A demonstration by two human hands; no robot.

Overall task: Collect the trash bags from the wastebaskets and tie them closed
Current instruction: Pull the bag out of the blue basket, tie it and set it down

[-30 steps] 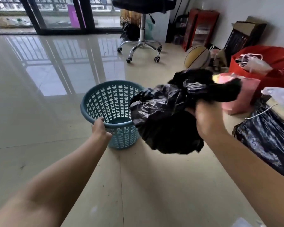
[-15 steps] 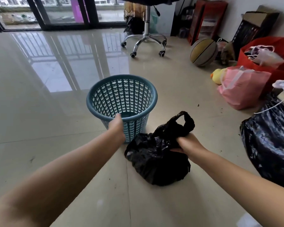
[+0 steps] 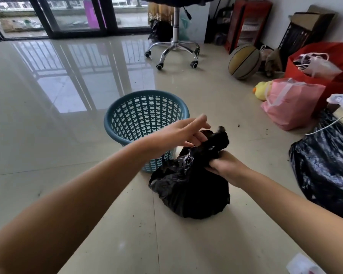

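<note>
I see the round teal lattice wastebasket (image 3: 147, 123) standing unlined; just right and nearer, the crinkled black trash bag (image 3: 192, 186) sits on glossy tile. My right hand (image 3: 224, 167) clenches its gathered neck; my left hand (image 3: 183, 133) hovers, fingers loose.

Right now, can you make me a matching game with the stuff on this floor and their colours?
Things:
1. wastebasket
2. trash bag gripped by the right hand
3. rubber duck
4. shopping bag next to the duck

Colours:
A. pink
B. black
C. teal blue
D. yellow

Pairs: 1-C, 2-B, 3-D, 4-A
</note>
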